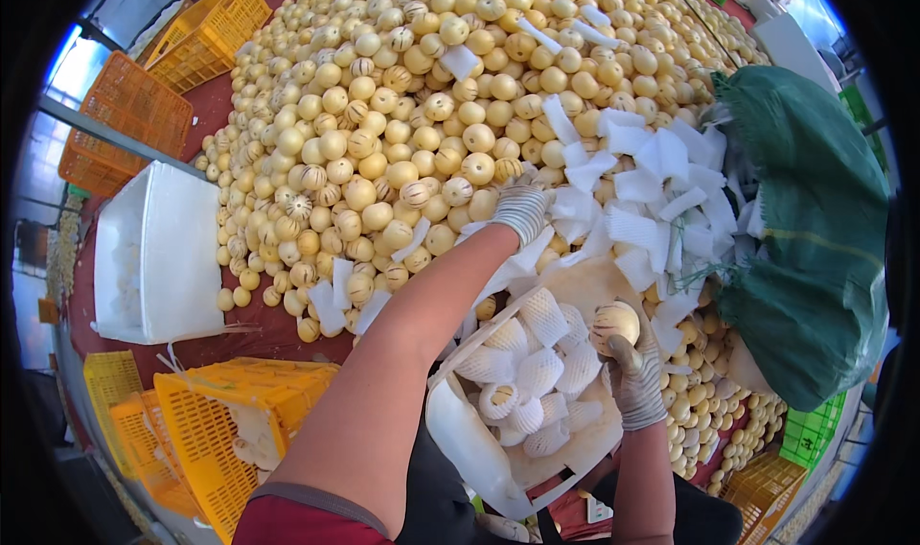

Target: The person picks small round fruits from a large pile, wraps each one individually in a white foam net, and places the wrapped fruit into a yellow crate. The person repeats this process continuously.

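Gloved in striped knit, my right hand (634,372) holds a round yellow pepino-like fruit (616,323) with dark streaks, over the right side of a white plastic tub (467,430). Inside the tub lie several fruits in white foam net sleeves (540,371). My left hand (523,203), also gloved, reaches past the tub to the edge of the large fruit heap (402,142), beside loose flat foam sleeves (647,164). Its fingertips are partly hidden, so whether it grips anything does not show.
A green woven sack (812,236) lies at the right, next to the spilled sleeves. At the left stand a white foam box (180,257) and orange plastic crates (122,121). A yellow crate (208,430) holding pale things is at lower left, a green crate (812,430) at lower right.
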The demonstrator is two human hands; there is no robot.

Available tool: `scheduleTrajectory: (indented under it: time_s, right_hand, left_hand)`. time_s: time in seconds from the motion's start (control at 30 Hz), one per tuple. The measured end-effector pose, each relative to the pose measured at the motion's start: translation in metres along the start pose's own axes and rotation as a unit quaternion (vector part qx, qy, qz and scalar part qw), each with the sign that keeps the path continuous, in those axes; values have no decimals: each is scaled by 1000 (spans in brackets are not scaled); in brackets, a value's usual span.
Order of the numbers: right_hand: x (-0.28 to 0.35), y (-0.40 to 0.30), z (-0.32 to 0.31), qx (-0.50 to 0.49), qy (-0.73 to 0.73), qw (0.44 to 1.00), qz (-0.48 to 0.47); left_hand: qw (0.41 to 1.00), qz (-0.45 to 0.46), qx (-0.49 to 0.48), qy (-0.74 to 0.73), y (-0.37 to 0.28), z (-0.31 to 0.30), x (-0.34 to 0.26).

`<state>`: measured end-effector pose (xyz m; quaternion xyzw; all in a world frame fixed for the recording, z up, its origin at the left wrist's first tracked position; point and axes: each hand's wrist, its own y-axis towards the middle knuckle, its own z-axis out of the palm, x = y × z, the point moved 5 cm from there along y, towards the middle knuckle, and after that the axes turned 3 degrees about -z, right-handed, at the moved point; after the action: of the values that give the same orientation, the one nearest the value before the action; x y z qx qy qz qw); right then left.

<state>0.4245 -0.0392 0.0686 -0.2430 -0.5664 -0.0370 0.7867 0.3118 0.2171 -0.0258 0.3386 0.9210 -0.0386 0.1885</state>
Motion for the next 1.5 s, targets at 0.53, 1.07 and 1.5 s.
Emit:
scheduleTrajectory:
  time_s: [0.53, 1.07, 1.5]
  right_hand:
    - [7, -33, 108, 164, -426, 860, -228]
    - [66, -150, 134, 188, 17, 981, -40]
    - [79, -223, 64, 187, 326, 926, -25]
  left_hand:
    - [848, -145, 45, -507, -212, -86, -28]
    - [950, 35, 73, -302, -229, -248, -129]
    - [499, -75, 231, -832, -292, -211, -211]
